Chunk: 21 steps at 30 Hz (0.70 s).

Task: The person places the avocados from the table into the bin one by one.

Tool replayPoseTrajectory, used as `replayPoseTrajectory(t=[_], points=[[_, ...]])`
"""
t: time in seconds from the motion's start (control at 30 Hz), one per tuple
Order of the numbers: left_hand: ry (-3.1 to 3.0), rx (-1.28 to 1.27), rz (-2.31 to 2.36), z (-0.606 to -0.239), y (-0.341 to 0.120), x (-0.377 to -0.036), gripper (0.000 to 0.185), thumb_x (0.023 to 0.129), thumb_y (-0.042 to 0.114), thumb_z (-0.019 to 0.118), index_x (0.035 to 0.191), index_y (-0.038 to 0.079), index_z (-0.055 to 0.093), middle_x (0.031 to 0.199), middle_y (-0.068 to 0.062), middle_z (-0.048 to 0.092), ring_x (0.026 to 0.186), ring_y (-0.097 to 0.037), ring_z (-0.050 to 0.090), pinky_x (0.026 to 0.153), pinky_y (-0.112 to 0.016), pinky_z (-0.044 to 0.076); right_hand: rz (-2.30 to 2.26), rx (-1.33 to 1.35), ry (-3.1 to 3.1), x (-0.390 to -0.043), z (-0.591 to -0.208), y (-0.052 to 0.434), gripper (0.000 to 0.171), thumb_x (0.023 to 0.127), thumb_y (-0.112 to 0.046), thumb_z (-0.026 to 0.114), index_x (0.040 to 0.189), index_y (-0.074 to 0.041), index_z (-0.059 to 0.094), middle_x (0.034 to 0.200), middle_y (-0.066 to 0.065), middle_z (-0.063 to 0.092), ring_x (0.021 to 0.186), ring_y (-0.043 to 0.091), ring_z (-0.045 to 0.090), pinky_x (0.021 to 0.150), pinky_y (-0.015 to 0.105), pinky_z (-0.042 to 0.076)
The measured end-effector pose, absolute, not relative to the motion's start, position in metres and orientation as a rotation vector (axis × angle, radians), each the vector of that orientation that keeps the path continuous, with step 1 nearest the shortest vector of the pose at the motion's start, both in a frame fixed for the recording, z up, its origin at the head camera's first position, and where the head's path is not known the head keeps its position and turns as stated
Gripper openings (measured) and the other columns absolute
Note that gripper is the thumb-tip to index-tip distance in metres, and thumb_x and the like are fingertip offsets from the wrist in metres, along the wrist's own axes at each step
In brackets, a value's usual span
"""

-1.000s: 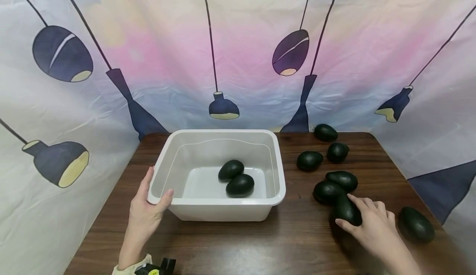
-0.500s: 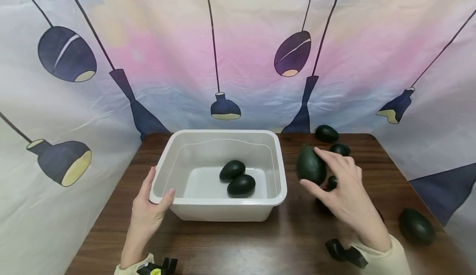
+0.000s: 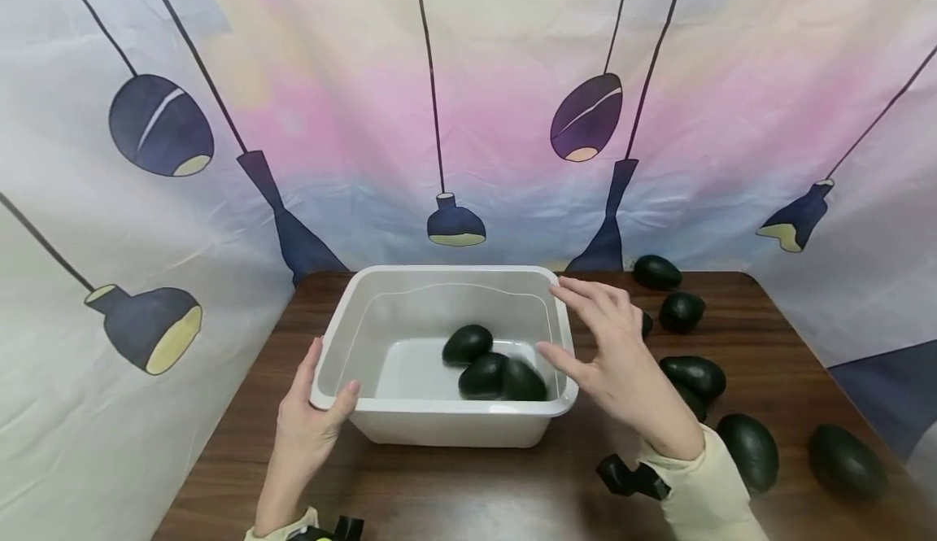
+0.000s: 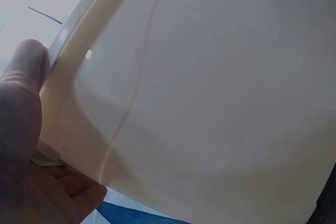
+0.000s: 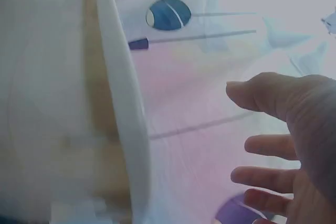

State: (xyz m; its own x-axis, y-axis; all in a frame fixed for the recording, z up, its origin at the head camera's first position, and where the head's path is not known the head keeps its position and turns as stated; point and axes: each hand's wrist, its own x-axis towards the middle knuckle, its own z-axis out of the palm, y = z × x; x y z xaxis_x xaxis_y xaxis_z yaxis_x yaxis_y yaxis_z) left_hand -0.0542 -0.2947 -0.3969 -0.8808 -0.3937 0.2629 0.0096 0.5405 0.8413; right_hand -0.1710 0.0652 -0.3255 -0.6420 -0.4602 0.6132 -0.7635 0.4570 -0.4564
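One white tub point(image 3: 463, 425), rectangular, stood upright on the brown wood-grain worktop point(image 3: 454, 496); contents, three dark green avocados. First avocado point(image 3: 467, 345), rearmost, lay near the tub's middle; second avocado point(image 3: 481, 376), in front of it; third avocado point(image 3: 523, 380), slightly blurred, beside the second on its right, near the front wall.

Left hand point(image 3: 307, 427): fingers holding the tub's rim near the front left corner, thumb on the inner side. Right hand point(image 3: 607, 346): fingers spread wide at the tub's right rim; apart from it in the right wrist view.

Loose on the worktop, right of the tub: seven further avocados point(image 3: 748, 451), two partly hidden by the right arm and hand.

Also present: cream sleeves point(image 3: 706, 488); black wrist devices point(image 3: 635, 478), one per wrist; cloth backdrop point(image 3: 351, 102), pastel, printed with dark hanging lamps.
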Motion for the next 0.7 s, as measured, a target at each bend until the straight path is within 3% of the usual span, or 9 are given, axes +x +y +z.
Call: replayPoseTrajectory(t=[0.13, 0.23, 0.37, 0.5, 0.7], points=[[-2.347, 0.310, -1.296, -0.398, -0.294, -0.055, 0.080, 0.089, 0.017, 0.072, 0.155, 0.015, 0.026, 0.150, -0.017, 0.039, 0.122, -0.036, 0.048, 0.083, -0.002, 0.032, 0.966, 0.869, -2.350, -0.169, -0.333, 0.095, 0.063, 0.079, -0.020, 0.081, 0.136, -0.012, 0.056, 0.139, 0.011, 0.049, 0.124, 0.035, 0.034, 0.087, 0.056, 0.023], [-2.347, 0.318, -1.289, -0.399, -0.294, -0.054, 0.080, 0.089, 0.018, 0.072, 0.155, 0.016, 0.027, 0.149, -0.018, 0.041, 0.120, -0.036, 0.049, 0.082, -0.002, 0.033, 0.867, 0.670, -2.492, -0.165, -0.344, 0.130, 0.064, 0.082, -0.029, 0.079, 0.136, -0.008, 0.054, 0.138, 0.018, 0.047, 0.121, 0.045, 0.032, 0.084, 0.062, 0.022], [-2.350, 0.344, -1.266, -0.400, -0.294, -0.052, 0.079, 0.089, 0.018, 0.071, 0.155, 0.018, 0.027, 0.147, -0.018, 0.042, 0.118, -0.035, 0.050, 0.081, -0.003, 0.034, 0.698, 0.350, -2.846, -0.156, -0.365, 0.180, 0.081, 0.086, -0.055, 0.067, 0.142, -0.001, 0.043, 0.140, 0.031, 0.035, 0.118, 0.057, 0.025, 0.083, 0.068, 0.020], [-2.341, 0.349, -1.257, -0.400, -0.295, -0.052, 0.079, 0.089, 0.018, 0.071, 0.155, 0.018, 0.027, 0.148, -0.016, 0.042, 0.118, -0.034, 0.050, 0.081, -0.002, 0.034, 0.594, 0.125, -3.146, -0.149, -0.392, 0.218, 0.102, 0.083, -0.075, 0.051, 0.145, 0.004, 0.033, 0.138, 0.039, 0.026, 0.115, 0.062, 0.022, 0.082, 0.067, 0.025], [-2.354, 0.338, -1.262, -0.401, -0.293, -0.057, 0.079, 0.090, 0.020, 0.070, 0.155, 0.019, 0.026, 0.149, -0.014, 0.041, 0.119, -0.035, 0.049, 0.081, -0.002, 0.033, 0.521, 0.002, -3.302, -0.136, -0.427, 0.245, 0.106, 0.081, -0.077, 0.051, 0.141, 0.008, 0.037, 0.132, 0.044, 0.027, 0.107, 0.064, 0.030, 0.073, 0.064, 0.037]])
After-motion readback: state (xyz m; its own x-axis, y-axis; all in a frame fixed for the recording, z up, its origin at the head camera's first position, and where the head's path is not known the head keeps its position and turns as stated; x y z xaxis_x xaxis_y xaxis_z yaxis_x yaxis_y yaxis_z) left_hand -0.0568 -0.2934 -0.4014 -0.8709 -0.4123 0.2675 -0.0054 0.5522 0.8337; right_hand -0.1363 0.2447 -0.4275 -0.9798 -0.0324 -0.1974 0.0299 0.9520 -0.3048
